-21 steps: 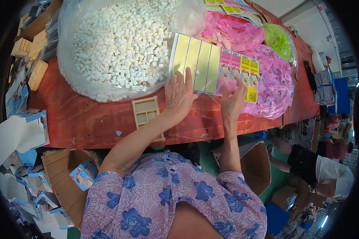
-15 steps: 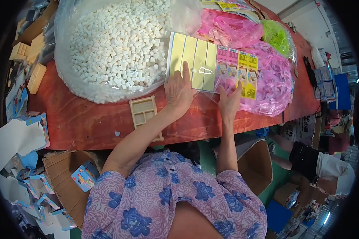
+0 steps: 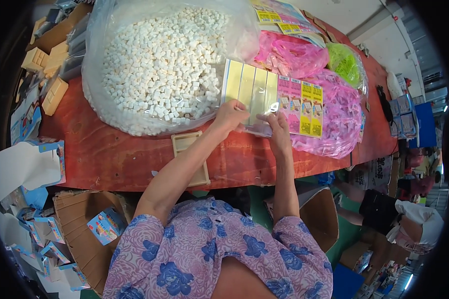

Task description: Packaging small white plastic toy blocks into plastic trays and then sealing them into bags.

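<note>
My left hand [image 3: 231, 117] pinches the left side of a small clear plastic bag [image 3: 259, 128], with its fingers curled. On the bag's right side, the thumb and fingers of my right hand [image 3: 278, 129] are closed on the plastic. Behind both hands lies a label sheet [image 3: 245, 82], pale yellow on its left part and printed with pink and yellow labels on its right. A cream compartment tray [image 3: 185, 143] rests on the table beneath my left forearm, which hides part of it.
A large clear bag of small white cubes [image 3: 159, 70] stands at the far left. Pink bags [image 3: 334, 117] and a green bag [image 3: 344, 62] sit at the right on the red table [image 3: 119, 164]. Cardboard boxes [image 3: 80, 214] flank me below the table edge. Another person [image 3: 384, 204] is at the right.
My left hand has drawn back from the pale yellow strips and curled its fingers. My right hand has closed and moved slightly nearer to me. Both hands now pinch the clear bag.
</note>
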{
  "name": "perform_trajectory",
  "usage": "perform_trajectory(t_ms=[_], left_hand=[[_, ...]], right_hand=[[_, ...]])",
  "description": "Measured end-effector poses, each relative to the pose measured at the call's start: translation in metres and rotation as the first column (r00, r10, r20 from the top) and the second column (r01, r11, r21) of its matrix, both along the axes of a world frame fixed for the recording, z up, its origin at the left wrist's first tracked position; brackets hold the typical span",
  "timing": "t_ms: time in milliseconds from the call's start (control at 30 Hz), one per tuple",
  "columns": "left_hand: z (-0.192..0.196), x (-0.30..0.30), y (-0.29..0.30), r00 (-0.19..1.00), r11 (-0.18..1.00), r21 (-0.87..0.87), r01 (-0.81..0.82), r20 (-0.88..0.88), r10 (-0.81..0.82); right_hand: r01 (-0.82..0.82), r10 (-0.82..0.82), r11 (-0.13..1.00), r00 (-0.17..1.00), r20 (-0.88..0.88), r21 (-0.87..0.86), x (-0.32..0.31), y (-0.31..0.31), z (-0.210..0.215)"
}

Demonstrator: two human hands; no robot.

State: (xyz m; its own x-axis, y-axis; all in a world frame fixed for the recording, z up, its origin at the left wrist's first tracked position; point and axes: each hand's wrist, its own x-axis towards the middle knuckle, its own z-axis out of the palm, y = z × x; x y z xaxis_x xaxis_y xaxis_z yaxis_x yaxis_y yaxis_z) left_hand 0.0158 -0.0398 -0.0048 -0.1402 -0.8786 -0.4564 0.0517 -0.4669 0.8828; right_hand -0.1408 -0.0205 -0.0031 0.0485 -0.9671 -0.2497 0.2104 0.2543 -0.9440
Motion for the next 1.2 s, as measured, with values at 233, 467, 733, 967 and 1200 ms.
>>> perform_trajectory(t_ms=[233,467,733,967,1200], left_hand=[[0.011,0.007,0.014,0.978,0.971,-0.15,-0.186,-0.123,0.168],[0.038,0.09,-0.023,0.911,0.888,-0.206,-0.412,-0.059,0.409],[0.056,0.167,-0.134,0.903,0.89,-0.287,-0.353,0.145,0.405],[0.069,0.136,-0.165,0.51,0.584,-0.431,-0.688,0.287,0.811],[0.044,0.074,-0.078,0.376,0.293,-0.915,0.277,0.384,0.844]], right_hand=[[-0.15,0.157,0.985,0.984,0.084,-0.084,0.028,-0.002,0.016],[-0.296,0.211,0.928,0.917,-0.338,-0.225,0.036,-0.002,0.04],[-0.7,0.079,0.696,0.297,-0.952,-0.161,-0.006,0.06,0.027],[-0.732,0.047,0.681,0.073,-0.996,-0.022,0.008,0.086,0.021],[-0.728,0.039,0.68,0.147,-0.988,-0.081,0.008,0.082,0.021]])
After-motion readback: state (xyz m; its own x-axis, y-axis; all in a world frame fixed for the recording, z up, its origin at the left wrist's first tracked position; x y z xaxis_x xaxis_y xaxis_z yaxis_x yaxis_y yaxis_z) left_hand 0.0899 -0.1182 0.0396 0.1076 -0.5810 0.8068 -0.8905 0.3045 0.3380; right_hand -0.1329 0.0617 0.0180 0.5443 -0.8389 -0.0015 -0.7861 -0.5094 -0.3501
